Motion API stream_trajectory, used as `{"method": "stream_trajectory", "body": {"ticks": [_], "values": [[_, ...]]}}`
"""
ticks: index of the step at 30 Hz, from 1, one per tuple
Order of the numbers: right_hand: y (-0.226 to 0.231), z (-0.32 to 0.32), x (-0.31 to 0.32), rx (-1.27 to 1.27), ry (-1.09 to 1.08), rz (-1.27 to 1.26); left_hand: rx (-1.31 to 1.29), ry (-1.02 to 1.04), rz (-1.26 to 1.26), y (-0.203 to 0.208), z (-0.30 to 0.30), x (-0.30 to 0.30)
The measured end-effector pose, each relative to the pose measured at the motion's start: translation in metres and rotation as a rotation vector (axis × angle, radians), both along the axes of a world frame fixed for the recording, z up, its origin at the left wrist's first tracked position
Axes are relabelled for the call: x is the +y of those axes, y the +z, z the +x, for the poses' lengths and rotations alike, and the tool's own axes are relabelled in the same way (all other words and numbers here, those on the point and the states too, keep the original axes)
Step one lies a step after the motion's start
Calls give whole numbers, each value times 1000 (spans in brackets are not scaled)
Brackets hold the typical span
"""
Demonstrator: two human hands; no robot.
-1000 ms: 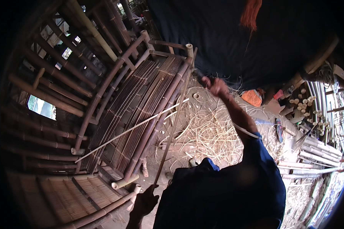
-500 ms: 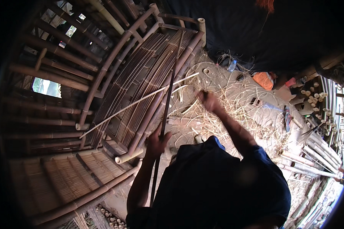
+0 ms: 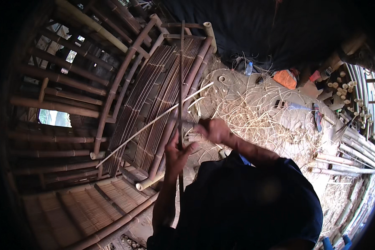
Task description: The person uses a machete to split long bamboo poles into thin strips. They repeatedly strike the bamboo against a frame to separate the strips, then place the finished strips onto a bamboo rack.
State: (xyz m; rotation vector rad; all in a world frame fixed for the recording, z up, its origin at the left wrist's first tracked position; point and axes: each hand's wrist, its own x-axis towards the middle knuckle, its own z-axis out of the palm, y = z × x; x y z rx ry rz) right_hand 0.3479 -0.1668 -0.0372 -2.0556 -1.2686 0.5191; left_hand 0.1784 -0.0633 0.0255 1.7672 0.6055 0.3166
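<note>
My left hand (image 3: pixel 177 156) grips a long, dark bamboo strip (image 3: pixel 182 62), its thumb sticking out to the right. The strip runs almost upright through the picture, from beside my body up past the far end of a bamboo bench (image 3: pixel 193 85). Just right of it, my right hand (image 3: pixel 216 131) is closed round a tool that looks like a knife (image 3: pixel 187 124). Motion smears its greyish blade, which points left and meets or crosses the strip just above my left hand; whether it touches cannot be told. A pale bamboo strip (image 3: pixel 143 128) lies slantwise across the bench slats.
Curly bamboo shavings (image 3: pixel 254 108) cover the floor to the right. Beyond them are a plastic bottle (image 3: pixel 248 68), an orange bag (image 3: pixel 285 79), a handsaw (image 3: pixel 293 106) and a sandal (image 3: pixel 317 116). Bamboo poles (image 3: pixel 354 156) are stacked at far right. A slatted bamboo panel (image 3: pixel 83 200) stands lower left.
My right hand has swung left and down, bringing the knife to the dark strip. The strip now stands more upright, and my left hand still holds it. The whole view has shifted slightly.
</note>
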Motion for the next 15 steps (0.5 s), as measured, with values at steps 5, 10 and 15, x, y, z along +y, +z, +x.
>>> {"method": "stream_trajectory", "body": {"ticks": [5,10,15], "values": [[9,-29,-8,34,128,146,-118,48,134,-7,7,9],[-5,26,32,-47,-76,-2,7,21,129,37,-6,6],[11,145,29,-270,-290,132,223,-113,331,44,-75,-26]]}}
